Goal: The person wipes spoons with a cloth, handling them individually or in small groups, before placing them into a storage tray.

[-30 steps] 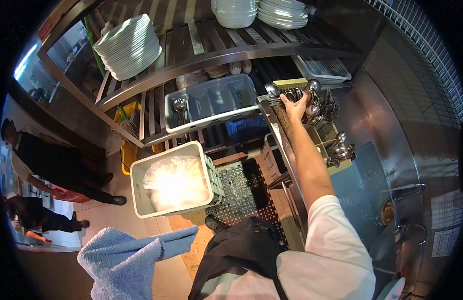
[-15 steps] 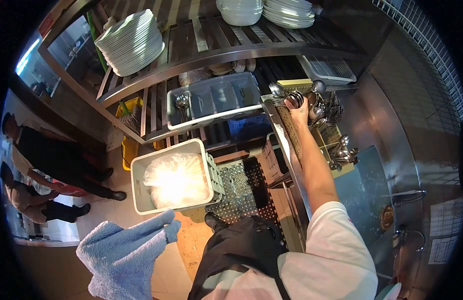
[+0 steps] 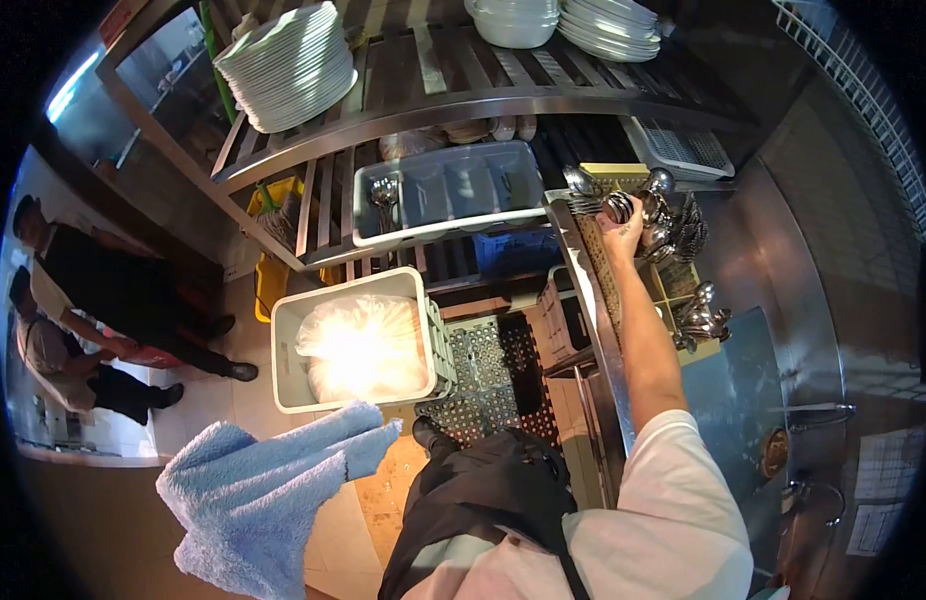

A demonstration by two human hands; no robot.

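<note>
apparently heads-up, the spoons, long axis near upright, right hand curled around them (left hand unseen, state unclear)

plates stacked on the shelf; below it, a tray left of cutlery.

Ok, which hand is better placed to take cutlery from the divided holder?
Right, I'd judge: the right hand is at the cutlery. The left hand is out of sight; a blue towel hangs on that side.
</note>
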